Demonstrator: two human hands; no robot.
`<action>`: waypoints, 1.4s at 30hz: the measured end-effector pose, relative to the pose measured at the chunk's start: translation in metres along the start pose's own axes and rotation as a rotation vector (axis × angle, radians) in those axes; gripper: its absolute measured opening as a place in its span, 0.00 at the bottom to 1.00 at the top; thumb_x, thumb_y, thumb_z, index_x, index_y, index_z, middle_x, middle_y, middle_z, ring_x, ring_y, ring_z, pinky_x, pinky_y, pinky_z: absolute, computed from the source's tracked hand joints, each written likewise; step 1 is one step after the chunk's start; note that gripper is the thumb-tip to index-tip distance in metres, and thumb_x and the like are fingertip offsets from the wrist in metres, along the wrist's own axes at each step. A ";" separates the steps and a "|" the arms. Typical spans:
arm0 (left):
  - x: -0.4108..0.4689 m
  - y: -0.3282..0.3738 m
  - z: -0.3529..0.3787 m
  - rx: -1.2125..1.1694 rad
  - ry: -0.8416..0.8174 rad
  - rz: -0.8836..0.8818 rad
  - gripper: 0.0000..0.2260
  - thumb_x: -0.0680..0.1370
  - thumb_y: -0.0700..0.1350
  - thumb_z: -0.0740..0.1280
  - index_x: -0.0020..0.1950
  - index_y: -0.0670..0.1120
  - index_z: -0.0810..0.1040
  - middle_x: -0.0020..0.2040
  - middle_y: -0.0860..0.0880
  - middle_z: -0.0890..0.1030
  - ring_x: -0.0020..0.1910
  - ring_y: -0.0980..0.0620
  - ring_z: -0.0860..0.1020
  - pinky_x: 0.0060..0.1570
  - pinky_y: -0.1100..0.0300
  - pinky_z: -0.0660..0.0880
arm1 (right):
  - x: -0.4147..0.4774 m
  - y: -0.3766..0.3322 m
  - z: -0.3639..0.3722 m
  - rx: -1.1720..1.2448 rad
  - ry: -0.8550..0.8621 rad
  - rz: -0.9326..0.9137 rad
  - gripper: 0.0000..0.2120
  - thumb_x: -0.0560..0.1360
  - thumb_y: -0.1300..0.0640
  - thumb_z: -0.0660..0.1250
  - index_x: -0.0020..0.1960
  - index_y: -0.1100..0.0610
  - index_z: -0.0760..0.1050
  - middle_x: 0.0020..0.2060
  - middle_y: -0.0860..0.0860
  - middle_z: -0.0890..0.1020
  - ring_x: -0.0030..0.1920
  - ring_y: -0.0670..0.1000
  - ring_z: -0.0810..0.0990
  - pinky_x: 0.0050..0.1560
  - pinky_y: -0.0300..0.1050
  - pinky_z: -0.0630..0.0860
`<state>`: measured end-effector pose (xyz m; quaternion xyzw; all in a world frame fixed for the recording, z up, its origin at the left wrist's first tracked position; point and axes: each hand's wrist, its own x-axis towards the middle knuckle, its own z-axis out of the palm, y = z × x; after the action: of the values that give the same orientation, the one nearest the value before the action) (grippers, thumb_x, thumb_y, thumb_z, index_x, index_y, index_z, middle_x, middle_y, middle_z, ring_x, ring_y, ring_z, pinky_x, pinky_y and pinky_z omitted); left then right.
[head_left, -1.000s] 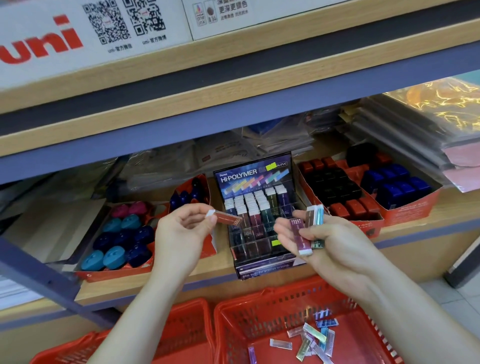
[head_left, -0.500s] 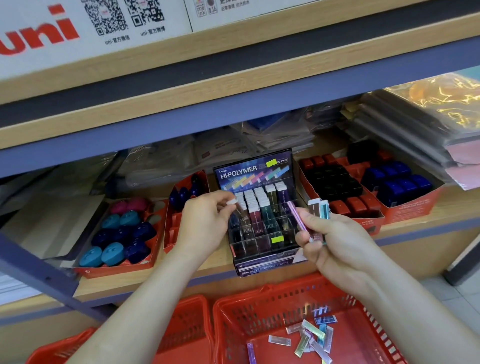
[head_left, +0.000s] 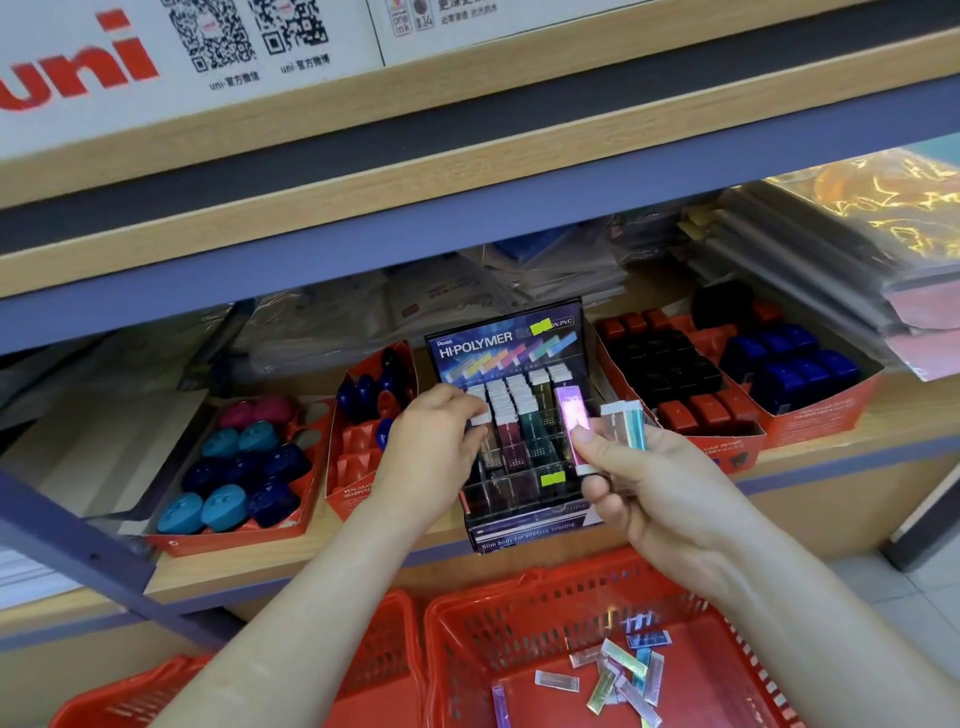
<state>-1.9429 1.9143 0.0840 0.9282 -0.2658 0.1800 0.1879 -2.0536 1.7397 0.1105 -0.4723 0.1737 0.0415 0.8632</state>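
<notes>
A black Hi-Polymer display box (head_left: 511, 340) stands on the wooden shelf, its slots filled with several slim erasers. My left hand (head_left: 434, 447) reaches into the left column and pinches the white end of a dark red eraser (head_left: 482, 422) in its slot. My right hand (head_left: 654, 488) is just right of the box. Its thumb and fingers pinch an upright pink eraser (head_left: 571, 415), and the same hand holds silver and teal erasers (head_left: 626, 423) behind it.
A red basket (head_left: 457, 649) below holds several loose erasers (head_left: 618, 675); a second red basket (head_left: 384, 660) sits left of it. Red trays of teal and blue sharpeners (head_left: 234, 478) and of black, red and blue ones (head_left: 727, 374) flank the box. Packaged stationery (head_left: 831, 244) is stacked behind.
My left hand moved right from in front of the shelf and put its eraser into the box's left column. My right hand turned the pink eraser upright and rose toward the box.
</notes>
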 end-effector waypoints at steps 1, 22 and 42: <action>0.000 -0.001 0.000 -0.004 -0.002 -0.004 0.10 0.74 0.39 0.73 0.55 0.41 0.83 0.51 0.47 0.80 0.50 0.47 0.79 0.50 0.62 0.71 | 0.001 0.001 0.000 -0.009 -0.006 -0.006 0.07 0.75 0.62 0.70 0.50 0.59 0.73 0.30 0.49 0.75 0.25 0.44 0.71 0.21 0.33 0.67; -0.022 0.055 -0.033 -1.152 -0.169 -0.525 0.07 0.82 0.42 0.61 0.53 0.43 0.78 0.45 0.43 0.84 0.43 0.47 0.84 0.43 0.57 0.81 | 0.005 0.007 0.000 -0.121 0.040 -0.030 0.08 0.75 0.68 0.68 0.53 0.61 0.77 0.38 0.54 0.78 0.29 0.45 0.68 0.25 0.35 0.63; 0.009 0.019 -0.022 0.026 -0.118 0.064 0.09 0.78 0.47 0.68 0.56 0.47 0.82 0.48 0.50 0.80 0.49 0.52 0.77 0.49 0.58 0.74 | 0.001 -0.005 -0.003 0.049 0.070 -0.064 0.10 0.81 0.67 0.60 0.61 0.68 0.73 0.51 0.56 0.75 0.46 0.55 0.86 0.39 0.40 0.83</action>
<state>-1.9515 1.9052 0.1116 0.9306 -0.3036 0.1345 0.1539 -2.0519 1.7347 0.1127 -0.4576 0.1895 -0.0067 0.8687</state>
